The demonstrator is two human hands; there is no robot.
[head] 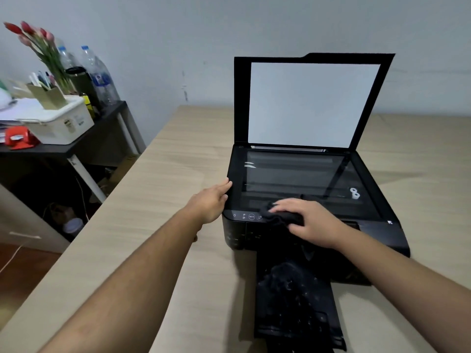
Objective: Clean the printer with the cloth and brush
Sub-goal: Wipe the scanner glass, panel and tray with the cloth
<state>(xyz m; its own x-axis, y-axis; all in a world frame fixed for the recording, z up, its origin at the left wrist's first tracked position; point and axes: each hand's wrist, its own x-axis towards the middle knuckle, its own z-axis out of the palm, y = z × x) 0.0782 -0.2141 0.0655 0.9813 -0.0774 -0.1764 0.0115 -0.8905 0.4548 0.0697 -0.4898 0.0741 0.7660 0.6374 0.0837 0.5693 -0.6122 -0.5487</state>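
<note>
On the near edge of the scanner glass: the right hand [308, 220] lies palm down on the cloth [280, 217], fingers extended and spread, thumb alongside. It presses the cloth down and does not clench it.
Cloth: dark and bunched. It sits where the scanner glass [293, 174] meets the control panel [251, 216], partly under the palm.
Left hand: the left hand [211, 200] rests against the left edge of the printer [234, 235], fingers straight, holding nothing. Judged to be steadying the unit.
Lid: the lid [313, 103] stands raised at the rear, its white backing facing forward.
Scanner glass: fully exposed. It shows reflections, and no smear or dust can be made out.
Output tray: the output tray [293, 301] is extended toward the person, and pale specks cover its dark surface.
Brush: not visible anywhere in view.
Table: the table [178, 161] is light wood and carries the printer.
Side table: the side table [107, 115] stands to the left, well apart, holding bottles, flowers and a white box.
Step in hand: wiping with the cloth at the front of the glass.
Progress: judged early to midway. How much of the glass is already wiped cannot be told.
Remaining: the rest of the glass, the speckled output tray, the casing, and all brush work.
</note>
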